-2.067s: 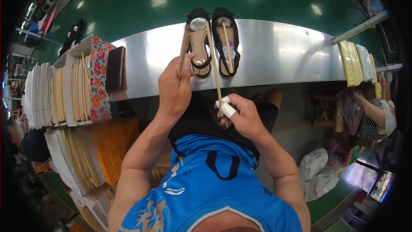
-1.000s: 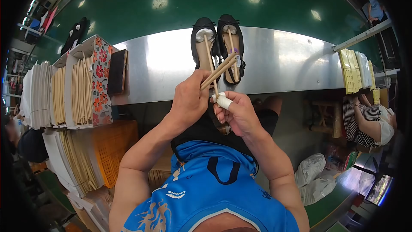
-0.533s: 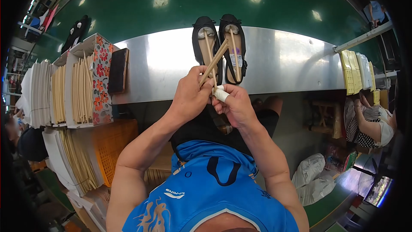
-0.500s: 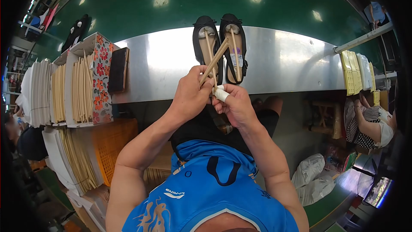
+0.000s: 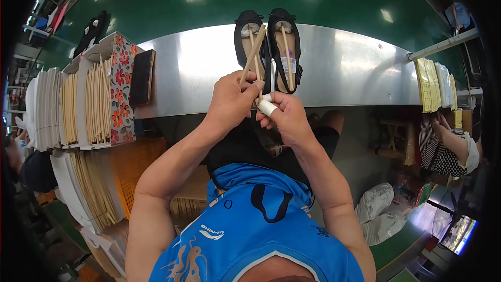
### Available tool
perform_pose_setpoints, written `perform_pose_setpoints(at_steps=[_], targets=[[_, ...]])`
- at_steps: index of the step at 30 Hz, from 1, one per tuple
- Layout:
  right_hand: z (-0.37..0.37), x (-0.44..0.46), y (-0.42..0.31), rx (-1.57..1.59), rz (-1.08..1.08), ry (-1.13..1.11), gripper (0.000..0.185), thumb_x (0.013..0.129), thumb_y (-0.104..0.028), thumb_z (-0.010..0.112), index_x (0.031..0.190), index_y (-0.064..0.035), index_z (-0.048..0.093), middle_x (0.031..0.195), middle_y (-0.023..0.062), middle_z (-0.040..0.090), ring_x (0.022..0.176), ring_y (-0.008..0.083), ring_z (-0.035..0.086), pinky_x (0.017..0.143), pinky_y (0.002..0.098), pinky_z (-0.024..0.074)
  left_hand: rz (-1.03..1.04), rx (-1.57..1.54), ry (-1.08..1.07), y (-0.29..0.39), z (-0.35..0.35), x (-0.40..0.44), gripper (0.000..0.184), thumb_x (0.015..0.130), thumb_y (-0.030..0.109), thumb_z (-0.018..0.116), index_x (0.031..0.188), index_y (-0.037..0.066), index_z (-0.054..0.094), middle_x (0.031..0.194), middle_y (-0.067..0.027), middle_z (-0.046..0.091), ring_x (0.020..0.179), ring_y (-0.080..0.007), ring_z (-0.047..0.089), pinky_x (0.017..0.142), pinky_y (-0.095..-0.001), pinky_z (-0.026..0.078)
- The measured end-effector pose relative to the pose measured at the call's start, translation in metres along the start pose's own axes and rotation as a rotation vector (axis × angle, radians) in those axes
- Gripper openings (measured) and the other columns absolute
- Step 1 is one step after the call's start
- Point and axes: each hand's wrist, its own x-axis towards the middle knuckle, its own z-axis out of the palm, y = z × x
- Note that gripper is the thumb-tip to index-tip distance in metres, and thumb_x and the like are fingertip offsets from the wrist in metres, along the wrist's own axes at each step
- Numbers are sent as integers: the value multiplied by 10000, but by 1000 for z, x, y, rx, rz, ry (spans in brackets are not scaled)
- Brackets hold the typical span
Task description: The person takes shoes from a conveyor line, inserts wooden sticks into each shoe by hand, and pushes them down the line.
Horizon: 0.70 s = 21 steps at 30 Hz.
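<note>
A pair of black flat shoes lies toes away from me on the metal bench edge: the left shoe [image 5: 243,42] and the right shoe [image 5: 294,47]. Each has a thin wooden stick along its insole and pale padding in the toe. My left hand [image 5: 232,99] is closed around loose wooden sticks [image 5: 252,55] that slant up across the left shoe. My right hand [image 5: 287,117], with white tape on a digit, pinches at the heel end of that shoe, touching my left fingertips by the inner stick's lower end. Its exact grip is partly hidden. A sticker [image 5: 288,65] lies inside the right shoe.
A flowered box [image 5: 123,89] of upright wooden sticks stands at left, beside a dark flat case [image 5: 142,77]. Below it is an orange crate [image 5: 138,169]. Yellow cards [image 5: 428,86] hang at right, near a seated person [image 5: 451,146]. Plastic-wrapped bags [image 5: 378,214] lie lower right.
The loose sticks in my left hand have swung left and more upright, off the right shoe's edge. Shoes and bench sit slightly higher in view. Both hands stay closed at the left shoe's heel.
</note>
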Motion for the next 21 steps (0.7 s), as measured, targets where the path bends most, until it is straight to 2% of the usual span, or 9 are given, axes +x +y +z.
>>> perform_pose_setpoints(at_steps=[3, 5, 6, 8, 12, 15, 17, 20, 21], targets=[[3, 1, 0, -198, -90, 31, 120, 1065, -98, 639, 1084, -5, 712, 871, 49, 748, 696, 77, 678, 628, 220, 548, 30, 56, 34, 2, 0, -1, 298, 1039, 194, 713, 1161, -77, 691, 733, -62, 697, 573, -91, 617, 491, -269, 499], [4, 3, 8, -329, -348, 82, 116, 1050, -85, 655, 1083, 17, 700, 871, 82, 761, 702, 149, 712, 644, 282, 573, 81, 79, 33, 1, 0, -1, 288, 1065, 220, 681, 1107, -65, 699, 712, -64, 678, 560, -108, 619, 493, -288, 500], [2, 4, 8, -328, -348, 83, 116, 1050, -85, 655, 1083, 17, 700, 871, 82, 761, 702, 149, 712, 644, 282, 573, 80, 79, 32, 3, 0, -2, 288, 1065, 220, 681, 1107, -65, 699, 712, -64, 678, 560, -108, 619, 493, -288, 500], [-1, 5, 6, -913, -802, 221, 123, 1027, -54, 673, 1106, 39, 688, 897, 133, 772, 743, 227, 746, 685, 336, 595, 34, 123, 3, 11, 0, -4, 317, 1100, 252, 634, 1040, -52, 701, 716, -70, 667, 590, -128, 648, 543, -303, 531], [4, 1, 1, -1043, -881, 275, 151, 1005, -38, 698, 1125, 54, 678, 940, 174, 775, 792, 270, 768, 715, 352, 602, 124, 62, 52, -2, 6, -7, 376, 1128, 280, 592, 985, -52, 695, 750, -91, 690, 658, -144, 696, 621, -313, 570], [11, -6, -9, -786, -709, 304, 174, 990, -16, 715, 1144, 48, 666, 983, 148, 779, 829, 217, 771, 724, 318, 602, 239, 112, 77, -10, 13, -21, 331, 1134, 244, 592, 1062, -60, 705, 851, -113, 745, 758, -149, 739, 711, -314, 606], [10, -8, -14, -611, -592, 299, 220, 979, 1, 724, 1181, 46, 651, 1011, 115, 773, 858, 162, 761, 722, 292, 597, 439, -43, 266, -13, 23, -34, 277, 1132, 192, 599, 1145, -58, 716, 965, -127, 782, 826, -159, 759, 759, -304, 621], [10, -8, -22, -652, -561, 273, 253, 975, 20, 718, 1214, 49, 640, 1025, 89, 762, 877, 126, 745, 728, 273, 593, 487, -180, 325, -30, 30, -48, 201, 1121, 95, 615, 1221, -58, 699, 1057, -133, 783, 856, -138, 743, 800, -274, 608], [9, -8, -24, -653, -561, 272, 253, 975, 20, 718, 1214, 49, 640, 1025, 89, 762, 877, 126, 745, 728, 273, 593, 445, -218, 337, -38, 31, -45, 265, 1122, 181, 633, 1192, -61, 715, 1018, -135, 782, 857, -162, 757, 780, -285, 611]])
